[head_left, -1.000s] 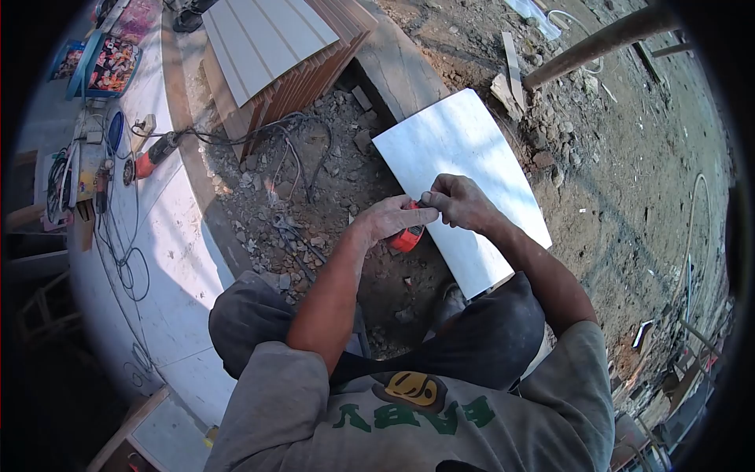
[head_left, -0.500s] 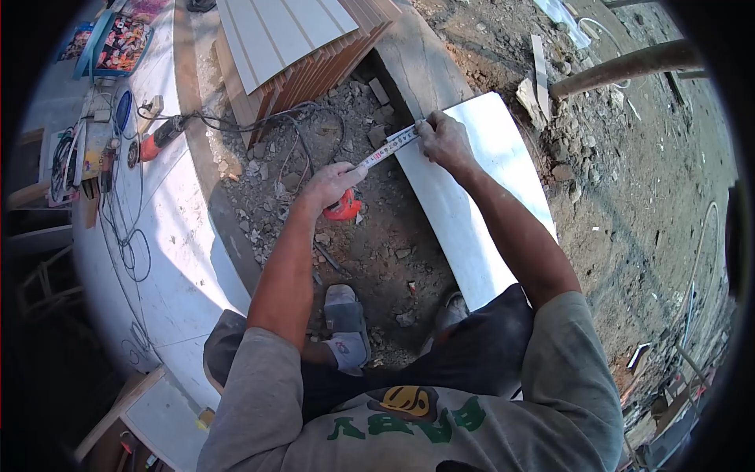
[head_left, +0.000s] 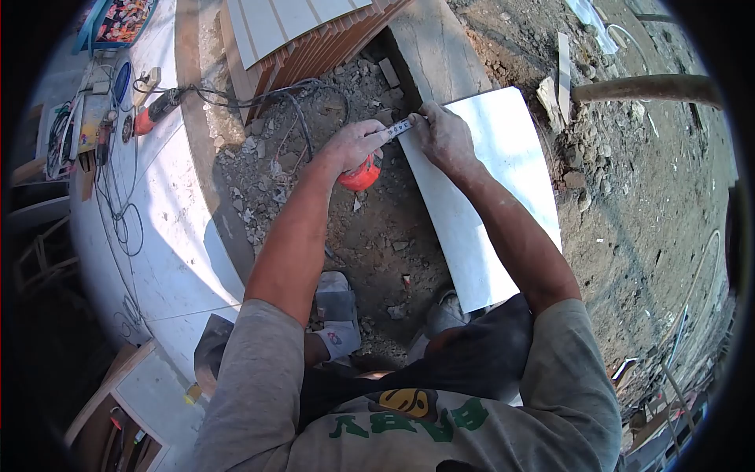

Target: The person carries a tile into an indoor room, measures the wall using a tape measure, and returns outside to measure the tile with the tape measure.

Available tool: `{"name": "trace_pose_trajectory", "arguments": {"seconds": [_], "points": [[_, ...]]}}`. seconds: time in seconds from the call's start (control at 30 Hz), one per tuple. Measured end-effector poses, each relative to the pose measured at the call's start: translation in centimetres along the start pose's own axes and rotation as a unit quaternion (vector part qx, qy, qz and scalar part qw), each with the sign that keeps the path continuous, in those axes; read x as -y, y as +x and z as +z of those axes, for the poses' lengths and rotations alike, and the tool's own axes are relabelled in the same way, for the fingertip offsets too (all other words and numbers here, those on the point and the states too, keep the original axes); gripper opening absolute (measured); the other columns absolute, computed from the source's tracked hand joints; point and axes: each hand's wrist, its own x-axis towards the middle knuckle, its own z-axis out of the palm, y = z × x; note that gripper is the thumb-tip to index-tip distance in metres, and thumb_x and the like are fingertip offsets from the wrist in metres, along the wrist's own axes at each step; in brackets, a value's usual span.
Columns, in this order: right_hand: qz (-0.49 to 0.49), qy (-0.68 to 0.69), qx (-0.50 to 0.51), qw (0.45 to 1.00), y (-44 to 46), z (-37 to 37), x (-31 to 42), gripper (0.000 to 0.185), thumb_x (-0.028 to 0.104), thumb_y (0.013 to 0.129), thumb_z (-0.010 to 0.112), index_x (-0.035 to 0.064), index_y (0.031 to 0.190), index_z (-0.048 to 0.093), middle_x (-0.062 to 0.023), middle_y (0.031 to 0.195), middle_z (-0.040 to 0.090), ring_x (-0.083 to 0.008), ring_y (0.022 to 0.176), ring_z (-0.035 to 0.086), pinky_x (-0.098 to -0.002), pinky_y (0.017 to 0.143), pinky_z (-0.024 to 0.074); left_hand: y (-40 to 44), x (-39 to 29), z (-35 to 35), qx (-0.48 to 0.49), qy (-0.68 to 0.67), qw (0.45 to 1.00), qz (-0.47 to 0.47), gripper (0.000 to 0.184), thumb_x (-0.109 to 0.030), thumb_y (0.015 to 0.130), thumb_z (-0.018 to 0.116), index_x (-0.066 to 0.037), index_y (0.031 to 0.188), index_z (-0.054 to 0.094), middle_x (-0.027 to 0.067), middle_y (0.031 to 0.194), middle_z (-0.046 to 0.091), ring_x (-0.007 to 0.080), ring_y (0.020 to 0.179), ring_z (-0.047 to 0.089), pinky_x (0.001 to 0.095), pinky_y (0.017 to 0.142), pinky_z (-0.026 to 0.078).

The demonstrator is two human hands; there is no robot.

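Two hands closed: left hand (head_left: 350,149) grips the tape (head_left: 361,175) just off the far-left corner of the board (head_left: 507,157); right hand (head_left: 447,140) pinches its blade (head_left: 400,127) at that corner. I'd hold the blade straight, untwisted.

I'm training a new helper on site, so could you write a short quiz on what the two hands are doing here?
1. Fill in: between the left hand and the right hand runs a short stretch of marked ____.
2. Which hand has the red case in its grip?
A) right
B) left
C) neither
3. True or false: in this view, the right forearm passes across the white panel.

Key:
1. tape
2. B
3. True
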Motion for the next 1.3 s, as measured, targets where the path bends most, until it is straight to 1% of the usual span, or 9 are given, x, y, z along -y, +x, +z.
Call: {"name": "trace_pose_trajectory", "arguments": {"seconds": [0.07, 0.17, 0.37, 0.5, 0.67, 1.0, 1.1, 1.17, 1.3], "points": [[-0.066, -0.051, 0.001, 0.997, -0.1, 0.1, -0.4, 0.018, 0.020, 0.086, 0.053, 0.0045, 0.095, 0.051, -0.0179, 0.087, 0.057, -0.0374, 0.081, 0.059, -0.0456, 0.071, 0.0475, 0.2, -0.3, -0.1, -0.001, 0.013, 1.000, -0.022, 0.029, -0.032, 0.090, 0.050, -0.006, 0.100, 0.059, 0.0029, 0.075, 0.061, 0.0110, 0.078, 0.055, 0.0267, 0.073, 0.041], [-0.089, -0.103, 0.033, 0.990, -0.6, -0.1, -0.5, 0.017, 0.017, 0.086, 0.050, 0.0050, 0.098, 0.050, -0.0170, 0.092, 0.055, -0.0357, 0.083, 0.059, -0.0446, 0.071, 0.0494, 0.5, 0.0, -0.7, 0.024, -0.017, 0.999, 0.018, 0.027, -0.030, 0.090, 0.050, -0.006, 0.098, 0.059, 0.0026, 0.075, 0.061, 0.0109, 0.078, 0.055, 0.0266, 0.073, 0.041], [-0.090, -0.135, 0.025, 0.986, -0.9, -0.7, 0.1, 0.016, 0.012, 0.083, 0.051, 0.0061, 0.097, 0.050, -0.0149, 0.094, 0.052, -0.0329, 0.083, 0.060, -0.0419, 0.068, 0.0512, 1.4, 0.1, -1.5, 0.121, -0.054, 0.991, -0.021, 0.024, -0.028, 0.089, 0.051, -0.006, 0.094, 0.058, 0.0007, 0.071, 0.058, 0.0096, 0.069, 0.053, 0.0244, 0.067, 0.042], [-0.127, -0.141, 0.030, 0.981, -0.9, -0.1, -0.6, 0.021, 0.010, 0.081, 0.052, 0.0072, 0.101, 0.052, -0.0129, 0.095, 0.050, -0.0310, 0.084, 0.060, -0.0398, 0.068, 0.0517, 1.5, 0.3, -1.4, 0.127, -0.055, 0.990, -0.015, 0.026, -0.030, 0.089, 0.051, -0.006, 0.093, 0.058, 0.0002, 0.069, 0.057, 0.0090, 0.067, 0.053, 0.0238, 0.064, 0.042], [-0.184, -0.182, -0.008, 0.966, -1.1, 0.8, -0.9, 0.040, 0.009, 0.078, 0.052, 0.0037, 0.117, 0.050, -0.0098, 0.096, 0.050, -0.0250, 0.088, 0.058, -0.0355, 0.069, 0.0518, 1.2, 0.6, -0.7, 0.056, -0.025, 0.997, -0.038, 0.030, -0.036, 0.089, 0.053, -0.007, 0.094, 0.059, 0.0003, 0.068, 0.056, 0.0098, 0.067, 0.053, 0.0255, 0.065, 0.042], [-0.211, -0.179, -0.013, 0.961, -1.1, 0.8, -1.2, 0.040, 0.008, 0.076, 0.052, 0.0006, 0.116, 0.050, -0.0097, 0.096, 0.050, -0.0240, 0.091, 0.056, -0.0335, 0.071, 0.0514, 1.9, 1.0, -1.0, 0.082, -0.007, 0.996, -0.019, 0.029, -0.036, 0.090, 0.050, -0.007, 0.089, 0.058, 0.0013, 0.068, 0.055, 0.0104, 0.068, 0.053, 0.0254, 0.065, 0.042], [-0.201, -0.176, -0.013, 0.964, -1.0, 0.7, -1.1, 0.039, 0.008, 0.077, 0.053, 0.0007, 0.115, 0.051, -0.0101, 0.096, 0.051, -0.0242, 0.091, 0.057, -0.0342, 0.070, 0.0515, 1.2, 0.6, -0.9, 0.089, -0.035, 0.995, -0.035, 0.031, -0.037, 0.089, 0.052, -0.006, 0.088, 0.057, 0.0018, 0.068, 0.055, 0.0109, 0.064, 0.054, 0.0249, 0.060, 0.044], [-0.194, -0.162, -0.010, 0.968, -0.9, 0.4, -0.8, 0.032, 0.010, 0.076, 0.055, 0.0017, 0.107, 0.053, -0.0104, 0.094, 0.052, -0.0250, 0.089, 0.059, -0.0353, 0.068, 0.0519, 0.0, -0.2, -0.8, 0.137, -0.171, 0.969, -0.118, 0.031, -0.036, 0.087, 0.055, -0.006, 0.089, 0.057, 0.0040, 0.071, 0.058, 0.0137, 0.061, 0.057, 0.0266, 0.056, 0.048], [-0.192, -0.165, 0.020, 0.967, -1.0, -0.1, 0.3, 0.021, 0.013, 0.076, 0.058, 0.0031, 0.094, 0.055, -0.0106, 0.090, 0.053, -0.0258, 0.085, 0.060, -0.0362, 0.067, 0.0521, -2.4, 1.4, 1.1, 0.172, -0.332, 0.914, -0.159, 0.029, -0.034, 0.085, 0.057, -0.006, 0.091, 0.057, 0.0067, 0.075, 0.060, 0.0179, 0.063, 0.062, 0.0293, 0.057, 0.053]]}}
